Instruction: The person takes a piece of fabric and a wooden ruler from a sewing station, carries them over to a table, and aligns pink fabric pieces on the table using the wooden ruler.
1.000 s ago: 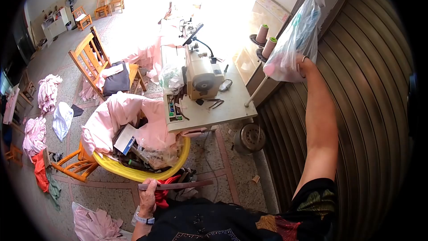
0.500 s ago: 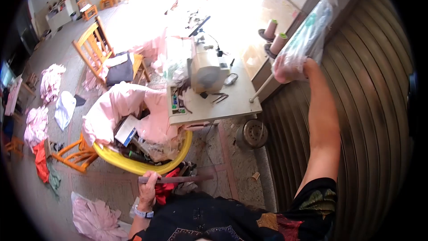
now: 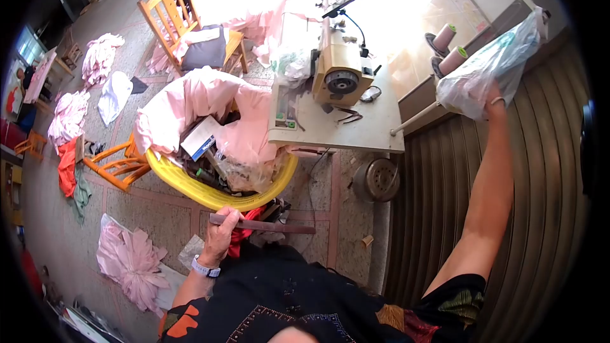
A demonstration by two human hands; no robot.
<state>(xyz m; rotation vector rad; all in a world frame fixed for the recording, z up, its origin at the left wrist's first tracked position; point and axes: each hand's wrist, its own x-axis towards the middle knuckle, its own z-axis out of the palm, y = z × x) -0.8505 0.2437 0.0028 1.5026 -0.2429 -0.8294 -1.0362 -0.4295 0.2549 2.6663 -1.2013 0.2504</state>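
Observation:
My left hand [image 3: 220, 239], with a watch at the wrist, is closed round one end of a flat, stiff, purplish-brown strip [image 3: 279, 226]. The strip points to the right, level in front of my body. Far out to the right, my right hand [image 3: 488, 96] reaches into a clear plastic bag [image 3: 518, 47] hanging beside the ribbed shutter. Its fingers show only dimly through the plastic, so their grip and anything in them are hidden.
A sewing machine [image 3: 340, 70] stands on a white table [image 3: 375, 124]; thread cones [image 3: 453, 61] are behind it. Before me is a yellow basket [image 3: 210, 192] with pink fabric [image 3: 190, 98]. A wooden chair [image 3: 171, 9], a metal pot [image 3: 376, 180] and fabric heaps [image 3: 136, 267] stand around.
My view has turned, shifting the room's things. My right hand is still at the plastic bag and appears deeper in its folds. My left hand keeps hold of the strip.

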